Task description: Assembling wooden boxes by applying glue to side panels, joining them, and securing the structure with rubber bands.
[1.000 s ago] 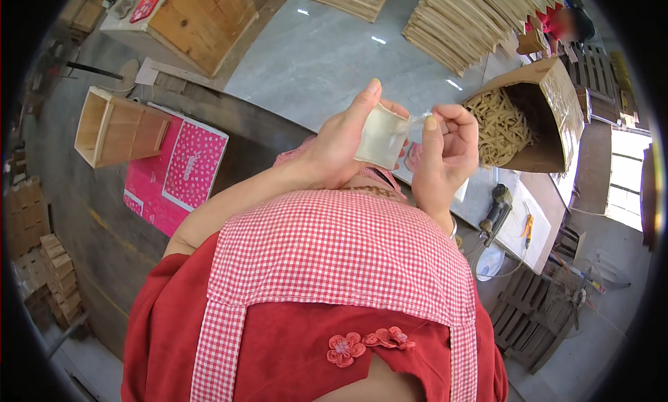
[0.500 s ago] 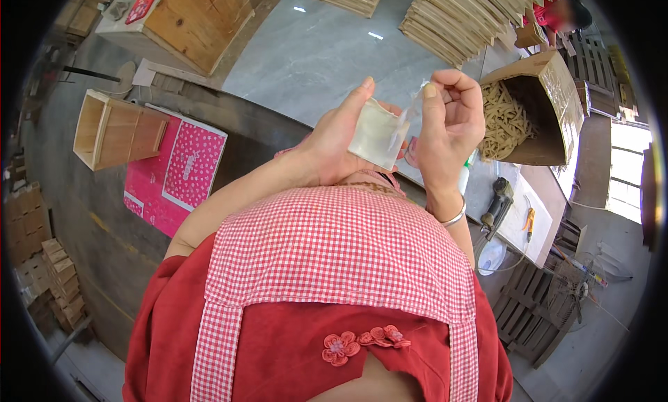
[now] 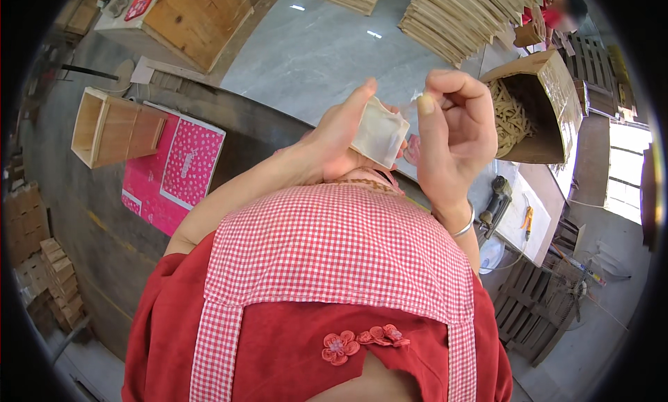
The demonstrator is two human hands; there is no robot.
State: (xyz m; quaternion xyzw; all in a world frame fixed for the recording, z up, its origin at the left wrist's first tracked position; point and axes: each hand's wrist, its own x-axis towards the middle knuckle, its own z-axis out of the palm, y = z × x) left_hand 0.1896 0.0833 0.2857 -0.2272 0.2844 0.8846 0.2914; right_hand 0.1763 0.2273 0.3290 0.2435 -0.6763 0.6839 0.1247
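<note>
A small whitish, square-edged packet (image 3: 378,134), partly see-through, rests in my left hand (image 3: 334,139). My left thumb lies along its far side, and some fingertips show beyond its right edge. Beside it, my right hand (image 3: 456,134) pinches a thin scrap of clear plastic film (image 3: 417,96) between thumb and forefinger. Whether the film still joins the packet is hard to make out. Both hands are held up in front of the checked apron (image 3: 341,249), over the near edge of the grey table (image 3: 299,61).
Stacks of thin wooden boards (image 3: 452,22) stand at the table's far side. To the right, a cardboard box (image 3: 557,116) lies tipped with pale strips inside, near a power tool (image 3: 497,200) and orange-handled pliers (image 3: 529,222). A wooden box (image 3: 118,130) stands left. Another person (image 3: 557,16) is far right.
My right hand has shifted slightly right, away from the packet, with the film between its fingers. The packet has tilted a little in my left hand.
</note>
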